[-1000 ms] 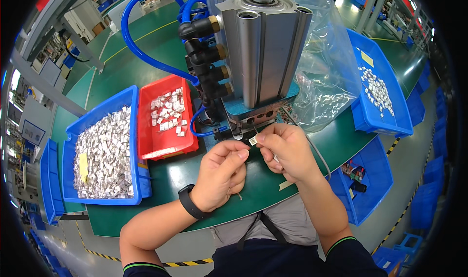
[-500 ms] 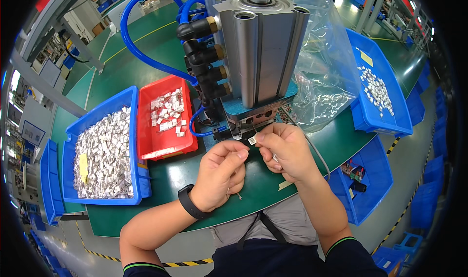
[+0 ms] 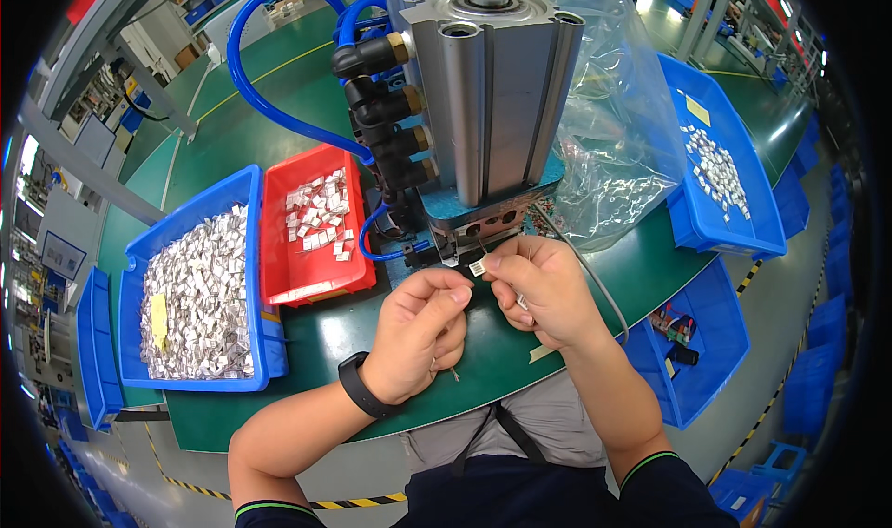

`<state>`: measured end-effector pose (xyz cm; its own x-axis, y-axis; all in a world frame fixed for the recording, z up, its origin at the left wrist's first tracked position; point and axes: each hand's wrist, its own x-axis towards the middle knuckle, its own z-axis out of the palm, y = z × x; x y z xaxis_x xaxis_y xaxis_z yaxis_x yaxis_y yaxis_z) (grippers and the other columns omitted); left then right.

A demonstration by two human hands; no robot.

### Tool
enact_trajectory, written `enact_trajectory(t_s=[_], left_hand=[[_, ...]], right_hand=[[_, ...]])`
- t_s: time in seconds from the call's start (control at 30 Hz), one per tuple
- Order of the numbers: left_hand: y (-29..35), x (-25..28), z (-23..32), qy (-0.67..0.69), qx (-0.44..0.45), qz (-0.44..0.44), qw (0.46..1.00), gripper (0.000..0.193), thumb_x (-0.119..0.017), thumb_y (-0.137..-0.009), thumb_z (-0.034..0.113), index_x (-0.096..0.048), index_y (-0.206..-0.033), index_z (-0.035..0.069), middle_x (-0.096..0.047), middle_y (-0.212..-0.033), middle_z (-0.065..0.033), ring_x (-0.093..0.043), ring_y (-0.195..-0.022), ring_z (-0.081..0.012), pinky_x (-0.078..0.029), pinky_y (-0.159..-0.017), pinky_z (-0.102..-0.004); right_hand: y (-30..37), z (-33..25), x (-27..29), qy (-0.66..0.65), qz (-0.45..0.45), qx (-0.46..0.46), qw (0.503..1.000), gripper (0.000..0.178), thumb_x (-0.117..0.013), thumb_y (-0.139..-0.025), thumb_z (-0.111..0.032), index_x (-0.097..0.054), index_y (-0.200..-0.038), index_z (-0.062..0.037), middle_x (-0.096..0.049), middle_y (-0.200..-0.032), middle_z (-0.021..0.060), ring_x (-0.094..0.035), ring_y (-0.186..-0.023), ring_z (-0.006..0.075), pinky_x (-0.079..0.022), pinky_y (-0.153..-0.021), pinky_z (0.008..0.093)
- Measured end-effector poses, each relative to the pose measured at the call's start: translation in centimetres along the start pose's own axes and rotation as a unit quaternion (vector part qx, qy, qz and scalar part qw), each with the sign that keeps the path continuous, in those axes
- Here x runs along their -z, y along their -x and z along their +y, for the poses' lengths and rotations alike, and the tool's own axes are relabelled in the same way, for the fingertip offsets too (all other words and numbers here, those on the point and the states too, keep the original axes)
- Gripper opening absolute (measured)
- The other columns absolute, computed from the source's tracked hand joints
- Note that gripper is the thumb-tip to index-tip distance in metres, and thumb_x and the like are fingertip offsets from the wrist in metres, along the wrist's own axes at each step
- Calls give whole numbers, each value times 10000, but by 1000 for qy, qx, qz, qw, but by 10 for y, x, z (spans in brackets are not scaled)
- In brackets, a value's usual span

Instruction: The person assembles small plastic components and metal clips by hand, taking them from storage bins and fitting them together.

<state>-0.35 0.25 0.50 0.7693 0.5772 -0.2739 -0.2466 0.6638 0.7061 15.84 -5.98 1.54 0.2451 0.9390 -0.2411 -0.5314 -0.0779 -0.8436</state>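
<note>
Between the hands (image 3: pixel 423 323) (image 3: pixel 548 291) sits a small white connector (image 3: pixel 478 268)

Clear bag (image 3: pixel 615 128), grey post (image 3: pixel 93 164), striped floor tape (image 3: pixel 364 502)

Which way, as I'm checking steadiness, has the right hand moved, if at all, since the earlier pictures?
No clear move: the right hand keeps its place against the beige strip on the table, so no direction.

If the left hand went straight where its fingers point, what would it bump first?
The left hand would probably bump the small white piece in the right hand first, though depth is unclear.
</note>
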Motion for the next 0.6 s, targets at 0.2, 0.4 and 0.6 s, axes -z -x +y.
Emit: enact_trajectory(t_s=[0.2,0.4,0.6], left_hand=[[1,0,0,1,-3,-4,1000,79,-549,-941,119,-557,-1005,72,-408,-584,26,-294,-423,-52,-211,-369,-214],[0,0,0,6,-3,-3,1000,71,-548,-941,113,-553,-1001,75,-410,-590,24,-295,-423,-51,-210,-366,-212],[0,-1,-1,23,-7,1,1000,54,-549,-938,99,-539,-986,76,-420,-607,23,-294,-421,-48,-204,-365,-210]], right_hand=[[1,1,0,-1,-5,2,1000,127,-614,-856,-73,-571,-787,25,-522,-556,40,-382,-362,62,-278,-323,198],[1,1,0,1,-2,1,1000,122,-614,-861,-73,-576,-794,22,-524,-561,37,-384,-366,60,-279,-326,197],[7,7,2,73,2,6,997,155,-636,-879,-128,-608,-840,20,-532,-574,15,-415,-413,33,-294,-364,192]])
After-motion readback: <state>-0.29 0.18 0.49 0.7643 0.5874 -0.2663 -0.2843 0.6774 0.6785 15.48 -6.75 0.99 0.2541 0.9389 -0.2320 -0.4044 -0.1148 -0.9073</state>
